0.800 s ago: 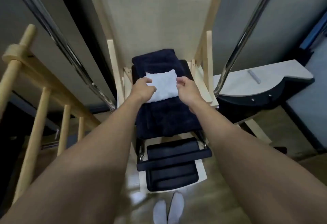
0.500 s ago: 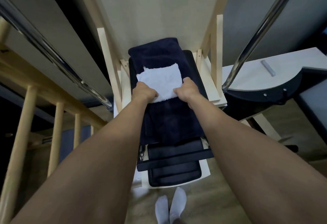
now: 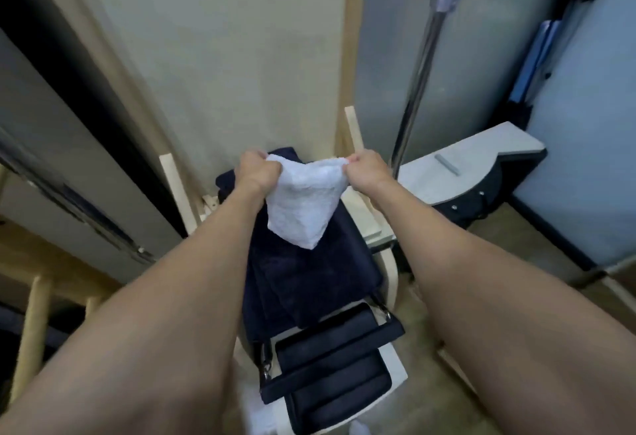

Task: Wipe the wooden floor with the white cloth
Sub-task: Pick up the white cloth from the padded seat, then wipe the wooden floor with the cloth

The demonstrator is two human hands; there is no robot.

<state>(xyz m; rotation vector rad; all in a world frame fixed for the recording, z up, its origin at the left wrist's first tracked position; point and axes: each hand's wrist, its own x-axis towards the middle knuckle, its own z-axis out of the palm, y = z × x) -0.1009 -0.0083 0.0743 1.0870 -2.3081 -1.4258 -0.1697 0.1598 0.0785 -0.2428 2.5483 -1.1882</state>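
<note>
The white cloth [image 3: 303, 200] no longer lies flat on the navy towel [image 3: 303, 283]. It has been lifted clear and now hangs in the air, sagging to a point above the towel's far half. The left hand [image 3: 256, 171] and right hand [image 3: 368, 169], which half a second ago sat on the cloth's near edge, have risen. Each now pinches an upper corner (fingers curled tight round the fabric), and the cloth is stretched between them. The view has tilted up too, so the white socks [image 3: 359, 429] at the bottom edge are almost out of sight.
</note>
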